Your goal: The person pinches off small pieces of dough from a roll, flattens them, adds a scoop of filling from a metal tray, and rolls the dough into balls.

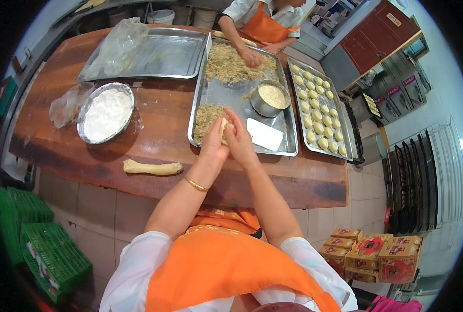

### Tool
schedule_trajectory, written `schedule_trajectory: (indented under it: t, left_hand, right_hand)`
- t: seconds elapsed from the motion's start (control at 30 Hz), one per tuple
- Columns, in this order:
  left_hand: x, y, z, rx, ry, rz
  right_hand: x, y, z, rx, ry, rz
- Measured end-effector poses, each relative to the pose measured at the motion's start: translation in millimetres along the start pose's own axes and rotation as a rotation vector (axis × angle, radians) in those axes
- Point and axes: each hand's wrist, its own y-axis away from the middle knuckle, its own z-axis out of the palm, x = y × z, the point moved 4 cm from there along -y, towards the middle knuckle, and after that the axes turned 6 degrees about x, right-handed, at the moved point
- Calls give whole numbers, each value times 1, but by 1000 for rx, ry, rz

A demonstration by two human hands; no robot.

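Tray (288, 148): crumbly filling (230, 63), pot (269, 99) of crumbs.

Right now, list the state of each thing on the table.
Left hand: pressed to the dough piece.
Right hand: cupping the same piece.
Flour bowl: full.
Dough log: lying untouched.
Pastry tray: nearly filled.
Small pot: filled with crumbs.

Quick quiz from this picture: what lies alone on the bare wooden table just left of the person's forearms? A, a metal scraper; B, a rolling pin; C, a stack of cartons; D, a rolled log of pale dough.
D: a rolled log of pale dough lies by itself on the wooden table, left of the left hand and the right hand, which are pressed together around a small dough piece.
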Motion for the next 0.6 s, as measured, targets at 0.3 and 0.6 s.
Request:
schedule_trajectory:
  t: [0.3, 0.6]
  left_hand:
    - [23, 43, 24, -296, -63, -19]
    - [19, 33, 3, -331, -219, 254]
  right_hand:
    - [-4, -2, -5, 32, -802, 272]
    - [-18, 23, 15, 35, -150, -162]
